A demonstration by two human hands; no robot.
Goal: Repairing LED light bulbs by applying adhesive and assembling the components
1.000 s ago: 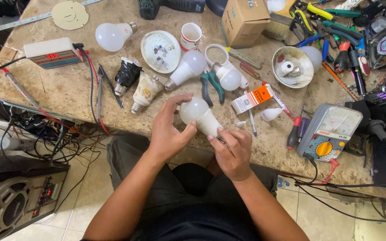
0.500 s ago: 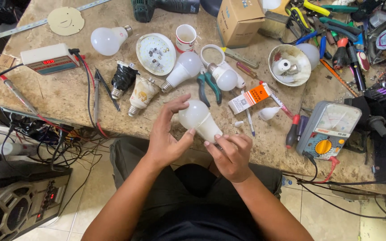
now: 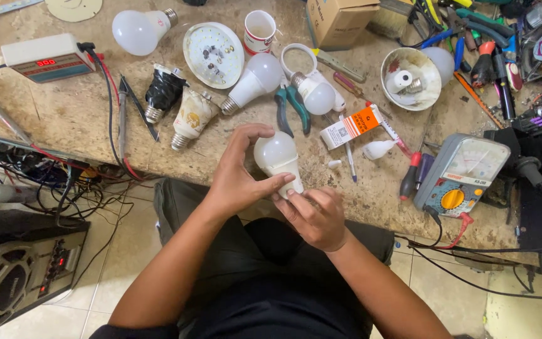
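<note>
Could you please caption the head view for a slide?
Both hands, left hand and right hand, hold a white bulb above a cluttered workbench.

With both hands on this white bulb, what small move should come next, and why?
Probably a small twist of the base by the right hand, while the left hand steadies the dome of the LED bulb: its fingers already pinch the bulb's lower end.

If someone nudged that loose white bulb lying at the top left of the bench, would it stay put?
Probably not. The white bulb lies on its side with a round globe, so it would likely roll, curving around its narrow screw base. It looks light for its size. Nothing touches it on the stone bench, so little would stop it.
</note>
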